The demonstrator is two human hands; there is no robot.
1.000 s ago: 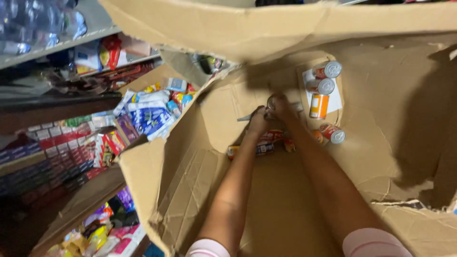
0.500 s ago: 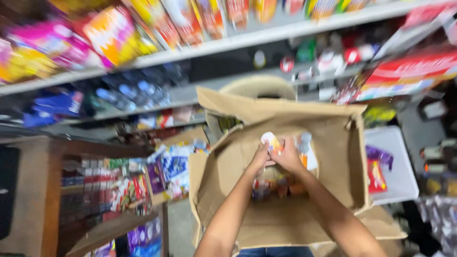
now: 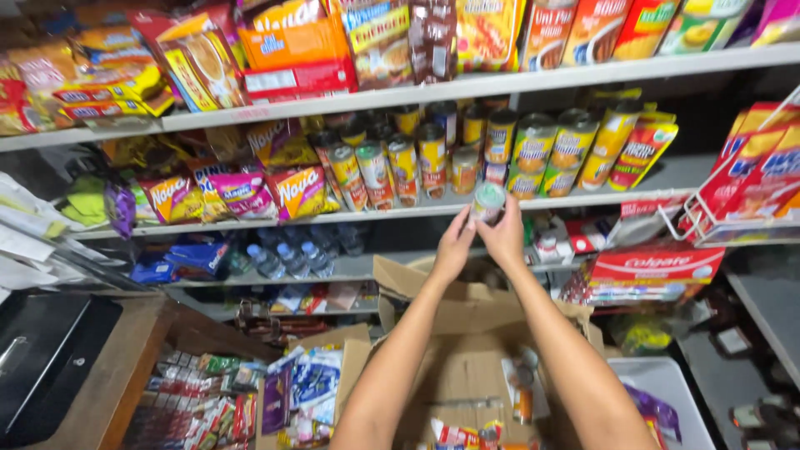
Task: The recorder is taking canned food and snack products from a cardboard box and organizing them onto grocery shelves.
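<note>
Here: left hand (image 3: 454, 247) and right hand (image 3: 507, 236) both clasp small round silver-lidded tin can (image 3: 487, 202) | can raised at grey metal shelf edge (image 3: 583, 200), just below row of yellow-labelled cans (image 3: 533, 150) | open brown cardboard box (image 3: 467, 350) beneath.

Both hands, left hand (image 3: 454, 244) and right hand (image 3: 506, 237), hold a small can (image 3: 487, 202) before the shelf (image 3: 417, 208) of cans.
</note>
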